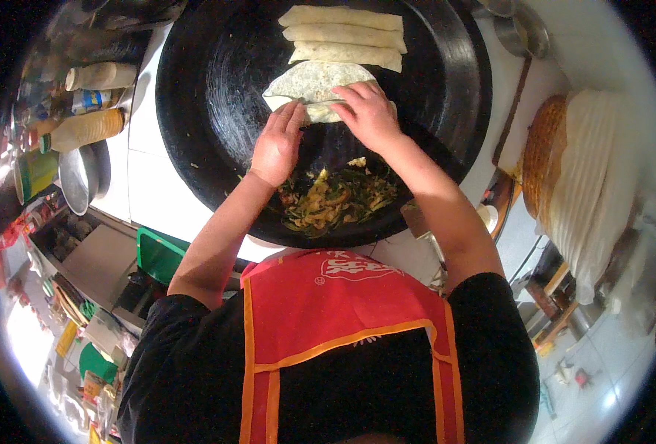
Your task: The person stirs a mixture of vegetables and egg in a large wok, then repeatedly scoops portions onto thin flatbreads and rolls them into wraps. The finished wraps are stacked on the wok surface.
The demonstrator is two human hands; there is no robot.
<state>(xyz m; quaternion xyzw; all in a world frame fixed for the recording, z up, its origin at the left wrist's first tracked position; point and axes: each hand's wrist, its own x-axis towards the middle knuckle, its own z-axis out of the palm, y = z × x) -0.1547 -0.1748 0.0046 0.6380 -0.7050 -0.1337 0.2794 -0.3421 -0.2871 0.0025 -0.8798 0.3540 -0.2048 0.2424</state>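
A thin flatbread (322,80) lies in a wide black pan (239,83), its near edge folded over towards the middle. My left hand (278,141) presses its fingertips on the folded edge at the left end. On the right, my right hand (369,116) grips the fold with bent fingers. Whatever the fold encloses is mostly hidden. Just beyond the flatbread, three rolled flatbreads (344,36) lie side by side. A heap of cooked, chopped filling (333,202) with green and yellowish pieces rests against the pan's near side, below my hands.
Bottles (86,130) and a metal bowl (78,180) stand left of the pan on a white tiled counter (144,177). Nearer me is a green plastic container (161,255). At right are a long-handled metal ladle (522,36) and a round woven tray (541,155) partly under a whitish cover.
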